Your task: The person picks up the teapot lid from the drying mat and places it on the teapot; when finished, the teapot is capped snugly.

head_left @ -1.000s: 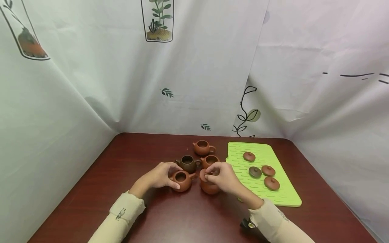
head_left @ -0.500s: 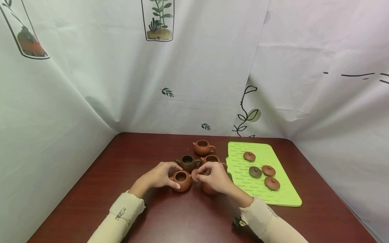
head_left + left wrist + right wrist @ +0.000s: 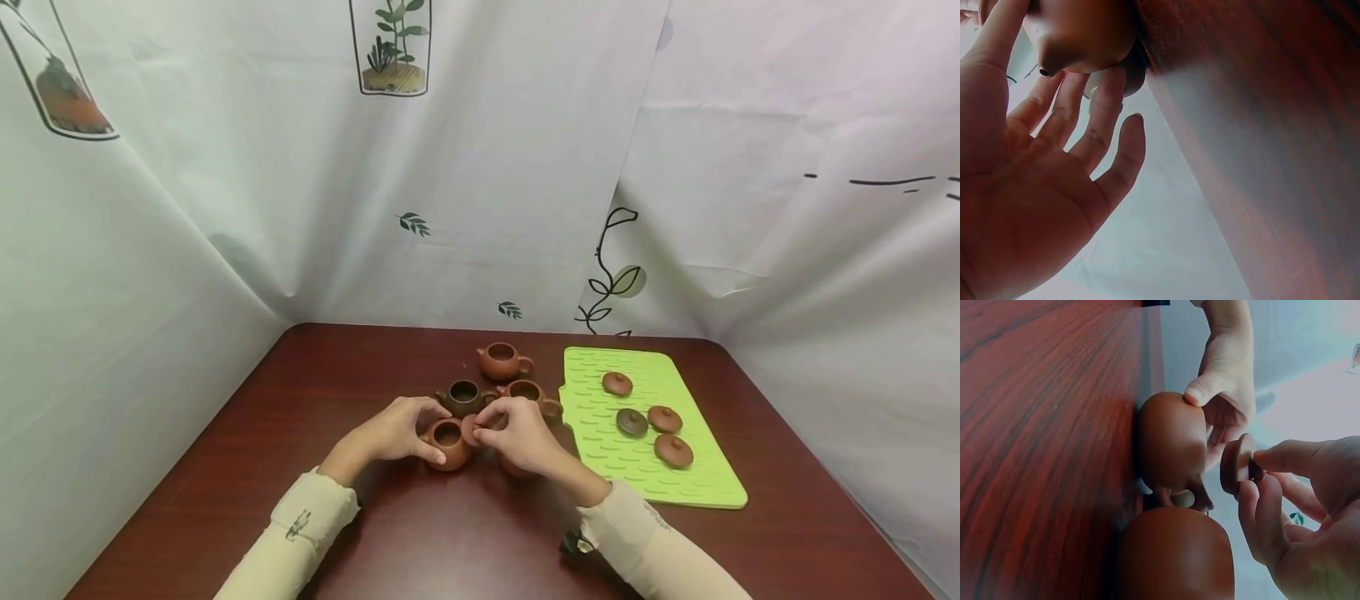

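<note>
My left hand grips a small reddish-brown teapot by its sides, thumb in front and fingers behind. The teapot's mouth is uncovered, and its spout points toward the palm in the left wrist view. With thumb and fingertips, my right hand pinches a round brown lid by its knob. The lid is tilted and held just right of that teapot's mouth, apart from it in the right wrist view. Under my right hand stands another brown teapot, its top hidden in the head view.
Behind the hands stand a dark lidless teapot and two brown ones, a nearer teapot and a farther teapot. At right lies a green mat bearing several lids, including a dark lid. White cloth hangs behind the table.
My right hand has carried the lid leftward, from over the right-hand teapot to beside the mouth of the one in my left hand. The left hand has stayed in place.
</note>
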`<action>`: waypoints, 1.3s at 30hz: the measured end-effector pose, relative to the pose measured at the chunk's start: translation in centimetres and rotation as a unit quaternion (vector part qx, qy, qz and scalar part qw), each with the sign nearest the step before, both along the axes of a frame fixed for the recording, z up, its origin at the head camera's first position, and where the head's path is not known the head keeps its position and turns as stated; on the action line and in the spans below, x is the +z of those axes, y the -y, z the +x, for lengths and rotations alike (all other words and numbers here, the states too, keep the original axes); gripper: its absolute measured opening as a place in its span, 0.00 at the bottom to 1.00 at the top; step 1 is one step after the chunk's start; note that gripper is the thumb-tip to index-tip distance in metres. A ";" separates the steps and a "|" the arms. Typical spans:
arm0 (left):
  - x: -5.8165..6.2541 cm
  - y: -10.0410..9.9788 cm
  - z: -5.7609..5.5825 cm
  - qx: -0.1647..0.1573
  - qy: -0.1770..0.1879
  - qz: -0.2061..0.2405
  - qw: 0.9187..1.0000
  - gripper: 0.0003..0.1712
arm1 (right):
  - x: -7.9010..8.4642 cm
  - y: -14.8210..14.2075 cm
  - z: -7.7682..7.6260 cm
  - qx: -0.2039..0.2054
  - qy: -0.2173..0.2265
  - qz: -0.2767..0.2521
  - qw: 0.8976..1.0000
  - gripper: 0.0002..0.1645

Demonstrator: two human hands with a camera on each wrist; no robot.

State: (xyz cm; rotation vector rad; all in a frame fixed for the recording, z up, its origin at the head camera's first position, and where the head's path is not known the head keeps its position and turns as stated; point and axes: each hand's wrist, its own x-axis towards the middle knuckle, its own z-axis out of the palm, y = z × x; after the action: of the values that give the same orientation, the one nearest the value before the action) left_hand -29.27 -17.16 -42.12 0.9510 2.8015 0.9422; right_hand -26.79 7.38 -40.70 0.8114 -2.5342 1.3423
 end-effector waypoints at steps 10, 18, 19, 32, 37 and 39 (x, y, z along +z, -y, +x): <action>0.0 0.0 -0.2 0.005 -0.008 -0.006 1.000 0.39 | 0.1 1.0 -0.1 0.002 0.008 0.003 1.000 0.04; -0.1 0.0 -0.2 0.008 -0.006 -0.008 1.000 0.39 | 0.1 1.7 -0.4 -0.006 0.034 0.011 0.999 0.03; -0.1 0.0 -0.2 0.007 -0.005 -0.008 1.000 0.39 | 0.1 1.7 -0.4 -0.006 0.035 0.010 0.999 0.03; 0.0 0.0 -0.1 0.004 -0.022 -0.009 1.000 0.38 | -0.3 3.0 -0.6 0.014 0.023 0.004 1.000 0.04; -0.1 0.0 -0.2 0.005 -0.018 -0.009 1.000 0.38 | -0.4 3.3 -0.8 0.009 0.015 0.011 1.000 0.04; -0.1 0.0 -0.2 0.005 -0.015 -0.009 1.000 0.38 | -0.4 3.4 -0.8 0.008 0.014 0.014 1.000 0.03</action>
State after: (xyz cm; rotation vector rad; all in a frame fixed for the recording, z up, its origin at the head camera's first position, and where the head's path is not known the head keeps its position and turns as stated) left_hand -29.45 -17.20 -42.24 0.9566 2.8369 0.9112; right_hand -27.63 3.96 -41.13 0.8254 -2.5788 1.3356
